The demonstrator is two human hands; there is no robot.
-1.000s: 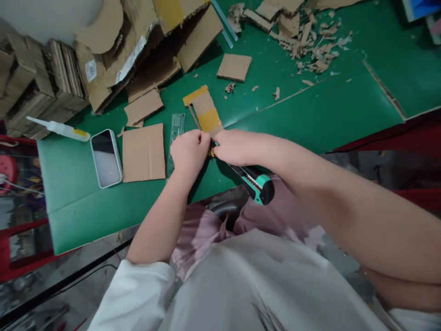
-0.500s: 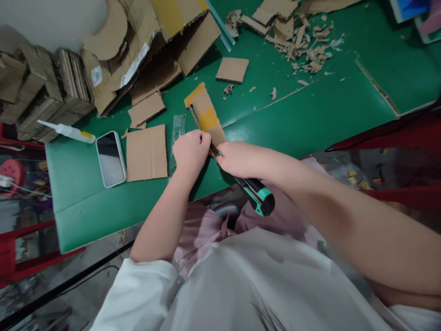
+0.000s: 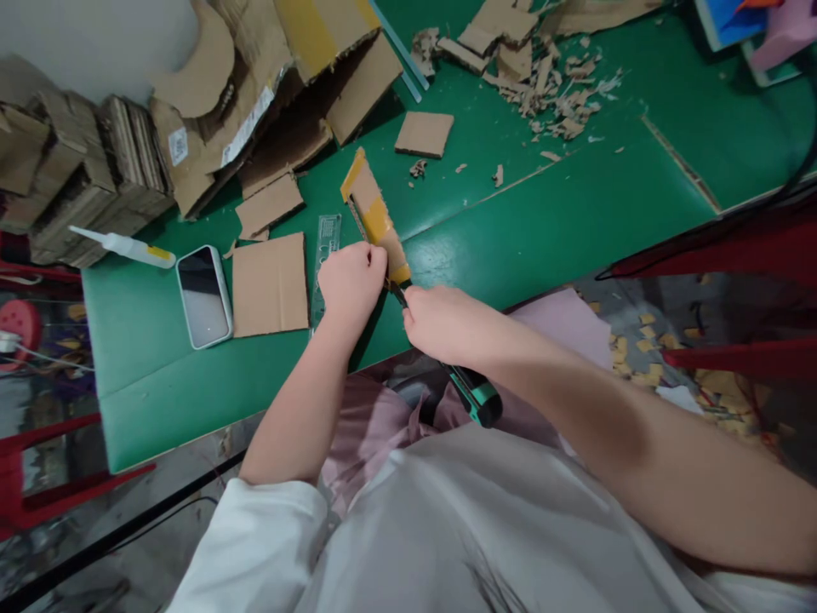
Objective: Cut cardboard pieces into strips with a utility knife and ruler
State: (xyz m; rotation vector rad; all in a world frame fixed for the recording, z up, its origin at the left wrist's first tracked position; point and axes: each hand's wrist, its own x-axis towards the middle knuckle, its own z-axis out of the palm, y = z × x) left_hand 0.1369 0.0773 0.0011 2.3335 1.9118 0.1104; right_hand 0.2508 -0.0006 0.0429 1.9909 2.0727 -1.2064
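Observation:
My right hand [image 3: 440, 319] is closed around a utility knife [image 3: 480, 400] with a black and green handle; its butt end sticks out below the hand, over the table's front edge. The blade end reaches left to the near end of a cardboard piece [image 3: 378, 217] with yellow tape on it. A narrow strip along that piece's left side stands partly apart, with a dark gap at the top. My left hand [image 3: 352, 277] is closed on this cardboard near the blade, its fingertips hidden. Just left of it, a clear ruler [image 3: 328, 234] lies partly under the hand.
A cardboard square [image 3: 271, 285], a phone [image 3: 204, 296] and a white bottle with a thin nozzle [image 3: 124, 245] lie left on the green table [image 3: 153, 409]. Behind are a cut cardboard box [image 3: 367, 85], stacked cardboard [image 3: 128, 145], a small cardboard piece [image 3: 425, 134] and cardboard scraps [image 3: 555, 94].
My right hand and the knife have moved a little towards me. The taped cardboard's wider part has tilted and looks narrower. My left hand stays in nearly the same place.

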